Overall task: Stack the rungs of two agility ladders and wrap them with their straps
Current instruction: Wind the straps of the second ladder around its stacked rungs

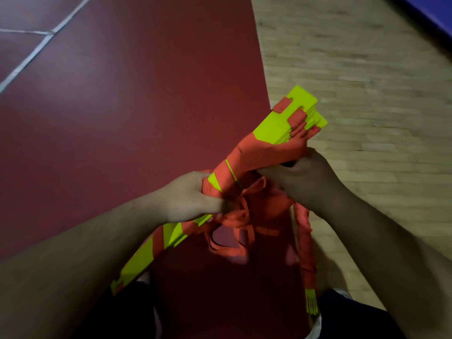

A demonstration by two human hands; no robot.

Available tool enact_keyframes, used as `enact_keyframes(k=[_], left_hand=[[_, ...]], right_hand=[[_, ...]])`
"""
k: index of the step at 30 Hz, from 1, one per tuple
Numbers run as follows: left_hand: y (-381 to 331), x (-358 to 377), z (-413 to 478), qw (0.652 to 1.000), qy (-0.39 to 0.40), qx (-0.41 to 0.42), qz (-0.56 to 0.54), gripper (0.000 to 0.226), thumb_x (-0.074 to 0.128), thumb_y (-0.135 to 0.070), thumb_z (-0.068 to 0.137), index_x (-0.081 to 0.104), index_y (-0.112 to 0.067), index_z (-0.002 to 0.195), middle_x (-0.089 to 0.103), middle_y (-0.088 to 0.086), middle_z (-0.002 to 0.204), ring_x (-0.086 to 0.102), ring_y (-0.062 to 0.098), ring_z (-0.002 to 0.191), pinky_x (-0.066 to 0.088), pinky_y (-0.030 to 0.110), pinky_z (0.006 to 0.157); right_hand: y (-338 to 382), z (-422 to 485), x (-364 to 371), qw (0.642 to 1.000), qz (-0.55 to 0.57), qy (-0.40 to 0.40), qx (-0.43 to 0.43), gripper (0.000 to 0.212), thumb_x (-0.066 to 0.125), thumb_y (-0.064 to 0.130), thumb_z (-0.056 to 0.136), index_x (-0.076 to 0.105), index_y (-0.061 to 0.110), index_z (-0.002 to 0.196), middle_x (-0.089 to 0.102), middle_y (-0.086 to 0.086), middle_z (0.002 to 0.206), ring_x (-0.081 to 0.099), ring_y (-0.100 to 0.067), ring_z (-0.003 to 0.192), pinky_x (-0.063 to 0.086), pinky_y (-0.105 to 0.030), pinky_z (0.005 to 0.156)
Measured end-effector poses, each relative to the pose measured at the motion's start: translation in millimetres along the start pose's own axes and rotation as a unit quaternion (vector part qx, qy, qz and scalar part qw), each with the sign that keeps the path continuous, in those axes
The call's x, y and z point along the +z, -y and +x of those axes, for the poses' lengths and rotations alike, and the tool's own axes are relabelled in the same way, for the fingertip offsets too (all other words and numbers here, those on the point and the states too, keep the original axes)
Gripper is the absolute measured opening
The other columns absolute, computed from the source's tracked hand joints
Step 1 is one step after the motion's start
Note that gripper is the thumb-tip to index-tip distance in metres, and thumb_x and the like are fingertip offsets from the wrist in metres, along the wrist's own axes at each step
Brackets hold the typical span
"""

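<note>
No legible text, label, brand mark, number or sign is shown: none can be read on the yellow-green rungs (pixel 274 123), the orange straps (pixel 256 155), the red mat (pixel 146 94) or the wooden floor (pixel 354 69).
</note>
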State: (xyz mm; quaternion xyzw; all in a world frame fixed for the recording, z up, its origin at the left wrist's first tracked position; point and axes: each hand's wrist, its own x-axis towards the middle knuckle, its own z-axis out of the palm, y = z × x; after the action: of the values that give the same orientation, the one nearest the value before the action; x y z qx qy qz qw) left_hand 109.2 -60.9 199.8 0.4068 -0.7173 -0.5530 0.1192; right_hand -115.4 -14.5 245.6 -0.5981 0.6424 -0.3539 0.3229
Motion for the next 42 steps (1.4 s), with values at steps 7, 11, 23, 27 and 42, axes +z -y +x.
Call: enact_keyframes(k=[7,11,23,27,42], left_hand=[[4.8,0.5,6.6,0.967,-0.157,-0.038,0.199,0.037,0.074,-0.055,0.061,0.06,-0.026,0.079,0.065,-0.007,0.069,0.061,0.008,0.064,0.045,0.029,0.058],[3.1,3.8,8.8,0.949,-0.194,-0.01,0.248,0.038,0.078,-0.05,0.066,0.05,-0.025,0.073,0.058,-0.007,0.063,0.054,0.004,0.058,0.03,0.017,0.046],[-6.7,-16.1,-7.4,0.985,0.145,-0.043,-0.085,0.023,0.074,-0.02,0.069,0.074,-0.019,0.092,0.074,-0.004,0.086,0.066,0.009,0.08,0.052,0.023,0.075],[-7.2,-7.7,-9.2,0.982,0.147,-0.047,-0.108,0.034,0.07,-0.016,0.072,0.069,0.01,0.094,0.072,0.024,0.091,0.068,0.022,0.083,0.056,0.03,0.083],[7.7,1.3,9.7,0.953,-0.133,-0.036,0.271,0.036,0.079,-0.039,0.076,0.049,-0.024,0.091,0.06,-0.003,0.079,0.057,0.023,0.076,0.039,0.032,0.063]], right_hand=[[-7.9,0.3,6.3,0.994,0.0,-0.057,0.096,0.026,0.082,0.055,0.071,0.076,0.03,0.071,0.07,0.015,0.061,0.064,0.0,0.061,0.045,-0.021,0.057],[-6.3,1.9,6.9,0.984,0.04,-0.106,0.137,0.034,0.077,0.062,0.074,0.075,0.029,0.075,0.067,0.016,0.06,0.064,-0.007,0.066,0.042,-0.022,0.059],[4.9,-4.8,8.6,0.989,0.145,-0.034,0.02,0.031,0.08,0.055,0.064,0.079,0.043,0.092,0.078,0.012,0.086,0.074,-0.005,0.086,0.058,-0.036,0.083],[8.5,-3.5,4.5,0.996,0.075,-0.039,0.015,0.014,0.076,0.057,0.067,0.074,0.058,0.08,0.074,0.026,0.077,0.067,0.013,0.076,0.048,-0.008,0.066],[1.2,-7.0,6.4,0.992,0.009,-0.06,0.114,0.045,0.062,0.074,0.077,0.069,0.032,0.062,0.062,0.005,0.049,0.058,-0.006,0.048,0.041,-0.029,0.057]])
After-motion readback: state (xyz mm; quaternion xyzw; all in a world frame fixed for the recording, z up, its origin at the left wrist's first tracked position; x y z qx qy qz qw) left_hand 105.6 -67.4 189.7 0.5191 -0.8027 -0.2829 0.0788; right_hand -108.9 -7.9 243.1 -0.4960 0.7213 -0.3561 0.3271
